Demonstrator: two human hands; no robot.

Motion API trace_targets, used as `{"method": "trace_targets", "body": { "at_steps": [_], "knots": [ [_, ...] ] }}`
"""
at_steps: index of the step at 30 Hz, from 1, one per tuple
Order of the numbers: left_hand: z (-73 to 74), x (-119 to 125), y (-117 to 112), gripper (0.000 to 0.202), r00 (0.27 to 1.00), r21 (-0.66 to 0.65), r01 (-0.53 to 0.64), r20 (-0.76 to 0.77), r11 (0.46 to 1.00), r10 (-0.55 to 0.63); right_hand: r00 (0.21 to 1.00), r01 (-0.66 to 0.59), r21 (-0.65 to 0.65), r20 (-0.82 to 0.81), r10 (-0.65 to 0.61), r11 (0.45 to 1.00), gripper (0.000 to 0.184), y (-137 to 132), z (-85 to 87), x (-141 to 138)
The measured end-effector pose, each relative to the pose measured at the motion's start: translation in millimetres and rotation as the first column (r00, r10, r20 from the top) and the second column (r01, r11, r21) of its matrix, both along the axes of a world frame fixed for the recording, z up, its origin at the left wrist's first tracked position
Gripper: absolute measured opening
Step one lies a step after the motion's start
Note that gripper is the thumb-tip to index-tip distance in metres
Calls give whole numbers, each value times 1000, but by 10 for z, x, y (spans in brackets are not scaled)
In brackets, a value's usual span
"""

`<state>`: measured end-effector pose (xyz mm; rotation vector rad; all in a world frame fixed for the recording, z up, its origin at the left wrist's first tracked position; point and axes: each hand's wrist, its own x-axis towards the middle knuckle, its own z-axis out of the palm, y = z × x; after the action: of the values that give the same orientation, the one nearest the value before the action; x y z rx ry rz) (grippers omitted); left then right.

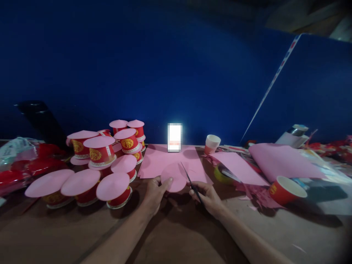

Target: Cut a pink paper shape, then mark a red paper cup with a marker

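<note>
My left hand (157, 190) pinches the left edge of a round pink paper disc (174, 179), thumb on top. In my right hand (206, 196) is a pair of dark scissors (192, 185), the blades pointing up and away beside the disc's right edge. From here the blades look close together, and I cannot tell whether they touch the paper. Beyond the disc lie flat pink paper sheets (154, 159). A bright upright phone-like screen (175, 137), pixelated, stands at their far side.
On the left, several red paper cups (99, 156) with pink conical paper tops stand, some stacked. At right are a stack of white-rimmed cups (212, 142), a tipped red cup (286, 190), pink paper scraps (265, 198) and a curled pink sheet (283, 161). A blue wall (165, 73) rises behind.
</note>
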<state>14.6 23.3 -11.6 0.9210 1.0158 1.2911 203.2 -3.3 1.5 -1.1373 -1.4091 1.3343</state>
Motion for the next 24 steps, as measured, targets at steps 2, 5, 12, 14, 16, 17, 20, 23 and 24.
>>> {"method": "trace_targets", "body": {
  "at_steps": [2,5,12,14,16,17,20,23,24],
  "knots": [
    [-16,-5,9,35,1000,6,1,3,1000,-1,1000,-1,-2,7,1,1000,46,3,-1,3],
    [-26,-12,13,35,1000,10,16,3,1000,-16,1000,-7,-2,10,7,1000,46,11,-12,15],
    [53,5,-24,29,1000,-41,21,-13,999,-21,999,-36,37,-22,37,999,39,18,-37,32],
    [64,6,-29,30,1000,-60,24,-16,998,-25,999,-37,49,-31,39,998,36,19,-42,34],
    [58,3,-27,31,999,-61,31,-16,998,-32,999,-35,51,-37,36,998,35,18,-39,33],
    [50,1,-24,32,999,-55,36,-11,998,-37,999,-34,51,-38,36,998,35,16,-32,31],
    [29,-2,-14,33,999,-41,36,-7,999,-36,999,-28,55,-35,30,998,36,10,-3,23],
    [33,1,-15,30,1000,-45,23,-14,999,-24,999,-31,56,-23,32,998,37,8,8,22],
    [40,2,-19,29,1000,-45,20,-14,999,-21,999,-33,53,-18,34,998,38,11,2,24]
  ]
}}
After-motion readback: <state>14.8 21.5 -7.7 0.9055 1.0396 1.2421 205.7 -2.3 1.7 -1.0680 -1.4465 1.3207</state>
